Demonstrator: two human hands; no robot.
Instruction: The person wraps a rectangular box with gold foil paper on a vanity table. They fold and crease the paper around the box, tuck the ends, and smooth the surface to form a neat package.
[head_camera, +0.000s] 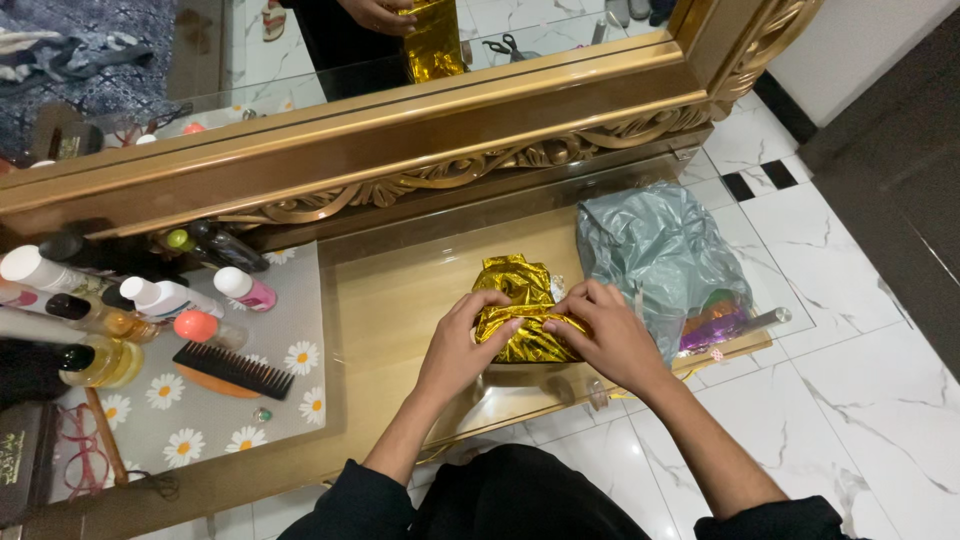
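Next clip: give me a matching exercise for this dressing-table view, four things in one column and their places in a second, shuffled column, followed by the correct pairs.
Things:
1. gold foil bundle
2. grey plastic bag
3. black comb
4. red-framed glasses

Places:
A. on the daisy-patterned mat, below the bottles
B. between the left hand and right hand, which both grip it
C. at the table's far left edge, beside a dark box
D. on the glass top to the right of the hands

Pairs: 1-B, 2-D, 3-A, 4-C
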